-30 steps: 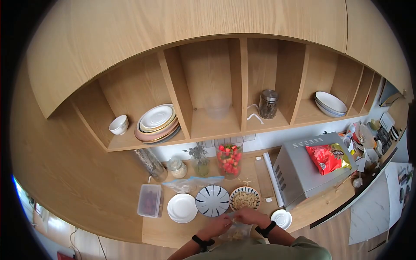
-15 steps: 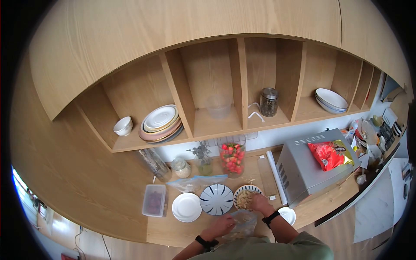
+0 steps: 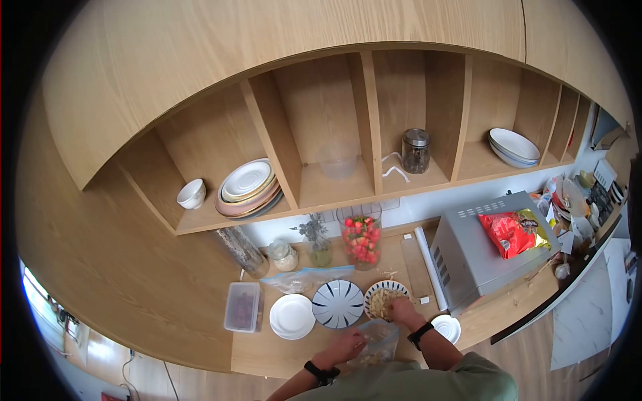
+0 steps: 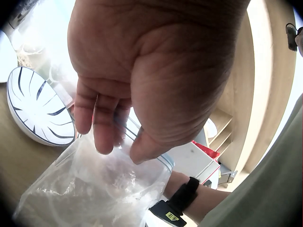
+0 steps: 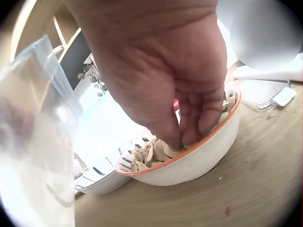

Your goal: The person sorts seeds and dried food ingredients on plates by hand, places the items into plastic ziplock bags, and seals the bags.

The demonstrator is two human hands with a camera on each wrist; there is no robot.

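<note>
In the head view my left hand (image 3: pixel 346 346) is at the mouth of a clear zip bag (image 3: pixel 382 339). The left wrist view shows that hand (image 4: pixel 147 80) pinching the bag's (image 4: pixel 102 182) top edge between thumb and fingers. My right hand (image 3: pixel 404 311) reaches into a patterned bowl of pale, flat pieces (image 3: pixel 378 301). Up close, the right hand (image 5: pixel 165 71) points down over the orange-rimmed bowl (image 5: pixel 194 165), thumb and fingers curled together at the pieces (image 5: pixel 150 155); its fingertips are partly hidden by the rim.
Left of the bowl stand a blue-striped plate (image 3: pixel 338 304), a white plate (image 3: pixel 292 317) and a lidded plastic box (image 3: pixel 243 307). Behind are a strawberry container (image 3: pixel 361 240) and another bag (image 3: pixel 304 279). A grey oven (image 3: pixel 468 267) and small white dish (image 3: pixel 447 329) are right.
From beside the left hand at the bag, my right hand has moved up and right into the bowl. The bag's mouth has spread wider, with the left hand still on it.
</note>
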